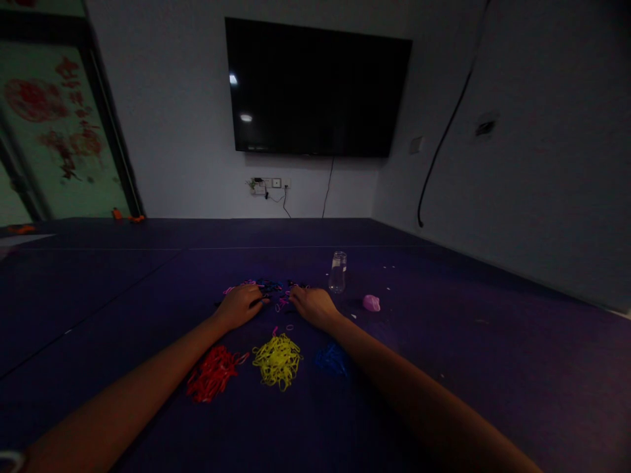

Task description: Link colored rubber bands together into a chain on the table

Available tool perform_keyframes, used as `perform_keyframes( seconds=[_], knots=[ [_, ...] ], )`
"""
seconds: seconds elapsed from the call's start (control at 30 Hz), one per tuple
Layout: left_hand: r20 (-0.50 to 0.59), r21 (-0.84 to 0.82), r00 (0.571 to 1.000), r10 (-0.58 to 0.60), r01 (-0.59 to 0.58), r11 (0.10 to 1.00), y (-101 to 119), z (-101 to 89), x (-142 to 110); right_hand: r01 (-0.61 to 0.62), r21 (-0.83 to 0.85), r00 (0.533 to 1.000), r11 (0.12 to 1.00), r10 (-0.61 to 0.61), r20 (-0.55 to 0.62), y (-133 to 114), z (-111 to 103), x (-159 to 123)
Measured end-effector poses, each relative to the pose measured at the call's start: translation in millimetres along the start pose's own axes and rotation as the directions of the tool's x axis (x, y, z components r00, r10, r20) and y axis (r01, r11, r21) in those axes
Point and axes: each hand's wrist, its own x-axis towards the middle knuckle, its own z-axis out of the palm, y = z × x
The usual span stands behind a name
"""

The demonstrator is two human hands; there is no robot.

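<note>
Between my two hands lies a loose mixed heap of small rubber bands (270, 286), pink, blue and black. My left hand (239, 306) rests at the heap's left side, thumb and fingers apart, with a dark strip or shadow in the gap. On the heap's right side my right hand (314, 306) has its fingers bent down and close together on the bands; what they hold is too small to make out. Nearer to me are a red rubber band pile (214, 374), a yellow rubber band pile (277, 360) and a blue rubber band pile (332, 359), partly beside my right forearm.
A clear glass jar (338, 272) stands upright beyond my right hand. To its right sits a pink lump (371, 303). Small white scraps dot the dark purple tabletop (468, 368). Orange objects (135, 219) lie at the far left edge, below a wall-mounted television (315, 89).
</note>
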Motion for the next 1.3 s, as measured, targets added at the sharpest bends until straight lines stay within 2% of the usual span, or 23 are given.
perform_keyframes(
  seconds=[0.4, 0.57, 0.7, 0.8, 0.9, 0.97, 1.07, 1.2, 1.3],
  knots=[
    [0.031, 0.017, 0.999, -0.007, 0.006, 1.000, -2, 1.7, 1, 0.016, 0.037, 1.000, 0.999, -0.016, -0.002, -4, -6, -2],
    [0.025, 0.018, 1.000, -0.018, 0.017, 1.000, -3, 3.0, 0, -0.015, 0.098, 1.000, 0.995, 0.015, -0.003, -4, -2, -1],
    [0.024, 0.002, 0.999, -0.022, 0.022, 1.000, -3, 3.4, -1, -0.057, 0.184, 0.996, 0.981, 0.070, -0.063, 0, 1, -2],
    [0.014, 0.013, 0.999, -0.039, 0.039, 0.999, -4, 4.1, -2, -0.093, 0.257, 0.982, 0.962, 0.132, -0.138, 6, -7, -1],
    [0.001, 0.004, 0.999, -0.043, 0.043, 0.999, -4, 4.0, -2, -0.125, 0.315, 0.968, 0.941, 0.185, -0.168, 12, -24, -4],
    [-0.002, -0.012, 0.999, -0.034, 0.034, 0.999, -4, 2.9, -2, -0.107, 0.342, 0.975, 0.934, 0.166, -0.150, 15, -34, -15],
    [-0.014, -0.025, 1.000, -0.020, 0.019, 1.000, -2, 1.0, -1, -0.046, 0.358, 0.988, 0.932, 0.095, -0.119, 18, -39, -47],
    [-0.043, -0.030, 0.999, -0.015, 0.014, 0.999, -2, 1.0, -1, 0.007, 0.331, 0.997, 0.944, 0.018, -0.071, 23, -29, -98],
    [-0.053, -0.026, 0.999, -0.001, 0.000, 1.000, -2, 1.6, -1, 0.041, 0.358, 0.997, 0.933, -0.014, -0.077, 26, -21, -116]
  ],
)
